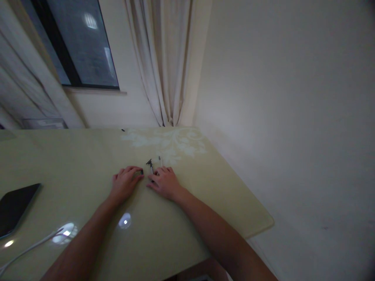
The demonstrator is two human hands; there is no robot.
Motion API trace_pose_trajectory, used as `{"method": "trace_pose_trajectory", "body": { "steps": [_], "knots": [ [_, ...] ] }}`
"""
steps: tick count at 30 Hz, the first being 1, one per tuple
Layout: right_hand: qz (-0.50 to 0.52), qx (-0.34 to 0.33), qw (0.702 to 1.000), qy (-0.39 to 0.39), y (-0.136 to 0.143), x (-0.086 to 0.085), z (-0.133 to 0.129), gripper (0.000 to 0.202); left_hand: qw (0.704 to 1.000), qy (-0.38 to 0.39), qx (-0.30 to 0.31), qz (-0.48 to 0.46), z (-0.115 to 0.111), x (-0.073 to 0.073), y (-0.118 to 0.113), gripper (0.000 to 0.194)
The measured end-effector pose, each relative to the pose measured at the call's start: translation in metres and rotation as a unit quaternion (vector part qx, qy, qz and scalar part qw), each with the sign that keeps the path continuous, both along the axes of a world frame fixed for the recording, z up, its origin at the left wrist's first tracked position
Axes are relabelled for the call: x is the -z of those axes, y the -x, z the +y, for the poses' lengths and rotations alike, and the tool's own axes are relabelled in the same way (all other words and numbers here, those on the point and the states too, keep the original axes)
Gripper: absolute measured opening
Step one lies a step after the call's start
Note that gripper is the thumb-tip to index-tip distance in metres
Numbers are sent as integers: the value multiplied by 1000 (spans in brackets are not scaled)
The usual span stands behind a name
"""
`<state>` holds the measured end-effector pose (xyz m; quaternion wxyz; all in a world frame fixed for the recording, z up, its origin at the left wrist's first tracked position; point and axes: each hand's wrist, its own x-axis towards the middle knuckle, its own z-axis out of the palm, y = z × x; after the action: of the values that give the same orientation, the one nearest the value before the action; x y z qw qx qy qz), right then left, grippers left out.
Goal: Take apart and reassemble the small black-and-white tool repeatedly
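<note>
**Small dark piece pinched beside a T-headed implement**

The T-headed implement [151,166] lies on the glossy, pale yellow-green bench [222,195]. It is slim, with a narrow black head set crosswise and slightly aslant on a dark neck, below which runs a lighter, greyish shaft. The head points away from the person, and the lower end runs in at the fingers of the right hand [165,182].

Just left of the implement, the left hand [124,182] pinches a small dark piece [142,171] between thumb and forefinger. The piece looks short and nearly black; its finer shape is too small to make out. The right hand is low over the bench at the implement's near end, fingers bent and thumb drawn in below them; whether they are closed on the shaft cannot be told.

Just right of the implement's head, a thin pale stick [160,160] with a dark tip shows beyond the right fingers. Farther back from the implement, a white floral pattern [187,142] spreads across the bench, and a tiny black item [123,130] lies at the back edge. Well to the implement's left and nearer the person are a flat black tablet-like device [17,207] and a white cable [32,247].
</note>
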<state>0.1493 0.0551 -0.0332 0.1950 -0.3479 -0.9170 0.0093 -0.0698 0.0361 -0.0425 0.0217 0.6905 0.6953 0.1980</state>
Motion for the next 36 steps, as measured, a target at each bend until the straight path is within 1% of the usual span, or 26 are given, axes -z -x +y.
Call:
{"method": "trace_pose_trajectory", "body": {
  "steps": [2,4,6,8,9,10,12,13,15,17,19,21,22,24,26,28,30,32,34,36],
  "knots": [
    [-10,11,1000,8,2,1,0,32,1000,6,0,0,0,-1,-1,38],
    [16,32,999,27,3,1,2,24,1000,10,4,-2,0,-2,-2,39],
    [86,61,993,49,0,-4,6,20,1000,13,7,-7,-1,-3,-2,40],
    [204,93,972,64,-7,-14,12,18,1000,6,9,-12,-1,-3,-3,41],
    [275,107,953,73,-12,-21,14,17,1000,-3,7,-15,-2,-3,-3,43],
    [351,115,925,87,-19,-28,17,17,1000,-17,5,-19,-2,-3,-3,44],
    [476,105,860,149,-34,-41,22,22,997,-60,5,-39,-3,-4,-5,46],
    [516,85,830,193,-43,-46,24,24,994,-86,12,-60,-4,-6,-8,47],
    [545,41,790,280,-59,-50,24,29,983,-134,49,-117,-8,-9,-15,51],
    [551,21,760,344,-72,-45,21,34,966,-164,103,-171,-15,-12,-26,56],
    [566,23,725,392,-79,-35,15,38,953,-170,150,-203,-23,-15,-38,55],
    [576,25,692,435,-82,-25,8,41,946,-164,174,-218,-30,-15,-48,50],
    [576,23,680,453,-82,-22,4,41,945,-160,177,-224,-33,-14,-52,48],
    [576,17,666,474,-81,-20,0,39,947,-149,164,-231,-36,-10,-58,49],
    [591,14,651,476,-81,-23,-2,35,955,-138,144,-218,-37,-5,-63,55],
    [629,20,620,468,-83,-27,-1,30,967,-122,147,-170,-36,0,-70,59],
    [677,27,575,458,-85,-29,2,28,971,-93,195,-101,-35,3,-79,58],
    [712,35,534,455,-88,-29,5,27,961,-59,265,-47,-33,5,-88,52],
    [723,46,512,461,-90,-27,8,27,949,-43,312,-29,-33,5,-93,44],
    [717,52,510,473,-91,-25,8,27,945,-52,321,-30,-35,6,-93,39]
  ]
}}
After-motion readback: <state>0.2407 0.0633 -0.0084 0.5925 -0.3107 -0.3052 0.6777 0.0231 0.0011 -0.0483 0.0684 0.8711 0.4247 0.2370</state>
